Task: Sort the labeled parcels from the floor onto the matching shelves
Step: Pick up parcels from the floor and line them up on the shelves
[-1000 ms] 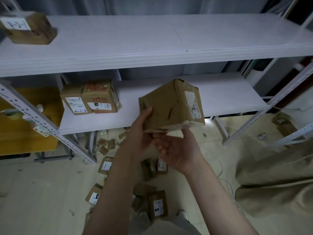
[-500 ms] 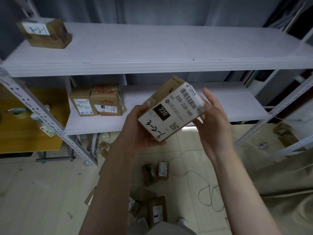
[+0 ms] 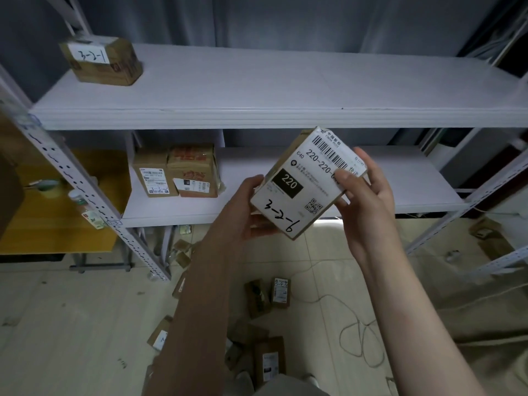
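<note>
Your view was dim overall, with a cool, flat cast. The white label on the parcel (image 3: 300, 190) was the brightest, sharpest patch, its print readable. Just below the parcel, a pale glow spilled across the floor (image 3: 323, 244) from under the lower shelf (image 3: 400, 178). Above the parcel, the upper shelf (image 3: 257, 90) bowed with wide-angle distortion, and its underside lay in shadow. Well below the parcel, the floor boxes (image 3: 268, 358) were dark and smeared. Far up and left of it, the corner sank into gloom.
</note>
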`<act>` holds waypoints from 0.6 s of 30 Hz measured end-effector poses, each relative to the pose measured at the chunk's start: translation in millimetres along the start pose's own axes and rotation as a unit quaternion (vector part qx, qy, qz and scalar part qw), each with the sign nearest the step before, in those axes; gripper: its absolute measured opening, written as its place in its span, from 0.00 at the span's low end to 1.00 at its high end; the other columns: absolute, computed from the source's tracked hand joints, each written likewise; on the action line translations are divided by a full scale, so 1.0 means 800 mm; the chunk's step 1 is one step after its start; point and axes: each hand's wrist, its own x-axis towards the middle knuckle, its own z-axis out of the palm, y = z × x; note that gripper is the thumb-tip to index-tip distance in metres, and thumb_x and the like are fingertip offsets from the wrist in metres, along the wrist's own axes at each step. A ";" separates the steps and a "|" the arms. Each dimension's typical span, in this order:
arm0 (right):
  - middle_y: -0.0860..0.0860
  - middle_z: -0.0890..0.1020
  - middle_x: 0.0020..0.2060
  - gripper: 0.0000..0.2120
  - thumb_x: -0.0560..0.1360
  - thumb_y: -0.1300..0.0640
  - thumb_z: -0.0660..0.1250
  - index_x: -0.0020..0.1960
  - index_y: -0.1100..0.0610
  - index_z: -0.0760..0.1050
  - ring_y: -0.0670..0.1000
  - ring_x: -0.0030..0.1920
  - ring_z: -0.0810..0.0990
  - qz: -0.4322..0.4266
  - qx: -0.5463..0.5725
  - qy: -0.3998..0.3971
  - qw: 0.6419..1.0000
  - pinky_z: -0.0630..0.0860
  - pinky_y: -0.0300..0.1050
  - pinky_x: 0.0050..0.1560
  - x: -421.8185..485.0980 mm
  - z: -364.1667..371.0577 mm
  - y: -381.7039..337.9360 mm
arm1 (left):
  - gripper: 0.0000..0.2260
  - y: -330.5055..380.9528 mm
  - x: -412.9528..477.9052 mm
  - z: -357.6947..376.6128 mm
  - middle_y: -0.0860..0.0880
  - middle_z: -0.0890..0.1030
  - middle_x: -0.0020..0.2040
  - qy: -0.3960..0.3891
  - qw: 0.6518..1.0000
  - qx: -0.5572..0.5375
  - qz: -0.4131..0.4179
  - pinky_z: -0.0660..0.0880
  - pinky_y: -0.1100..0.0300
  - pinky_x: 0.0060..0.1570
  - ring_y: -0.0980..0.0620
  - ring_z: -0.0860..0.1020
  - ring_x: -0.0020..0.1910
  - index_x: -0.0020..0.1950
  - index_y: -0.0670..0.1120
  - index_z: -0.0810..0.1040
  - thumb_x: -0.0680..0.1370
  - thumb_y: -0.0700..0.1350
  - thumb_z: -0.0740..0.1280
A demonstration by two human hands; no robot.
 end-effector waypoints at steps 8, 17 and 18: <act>0.48 0.85 0.49 0.33 0.71 0.59 0.73 0.73 0.58 0.66 0.47 0.50 0.84 -0.011 -0.012 -0.024 1.000 0.78 0.44 0.51 0.023 0.044 -0.004 | 0.17 0.020 -0.007 -0.024 0.47 0.82 0.52 0.074 0.982 0.060 0.166 0.77 0.52 0.50 0.49 0.81 0.53 0.56 0.51 0.79 0.75 0.58 0.60; 0.55 0.84 0.57 0.26 0.75 0.60 0.72 0.70 0.57 0.68 0.50 0.52 0.83 -0.010 -0.069 -0.106 0.992 0.77 0.45 0.55 0.045 0.126 -0.007 | 0.31 0.031 -0.027 -0.080 0.49 0.82 0.58 0.076 0.964 0.044 0.253 0.79 0.48 0.56 0.49 0.81 0.58 0.67 0.47 0.74 0.70 0.63 0.67; 0.56 0.83 0.58 0.27 0.74 0.59 0.73 0.70 0.57 0.68 0.51 0.54 0.83 -0.009 -0.075 -0.113 0.991 0.77 0.45 0.57 0.045 0.133 -0.006 | 0.31 0.032 -0.029 -0.084 0.51 0.82 0.58 0.084 0.962 0.046 0.257 0.79 0.49 0.56 0.51 0.81 0.57 0.67 0.46 0.73 0.69 0.62 0.68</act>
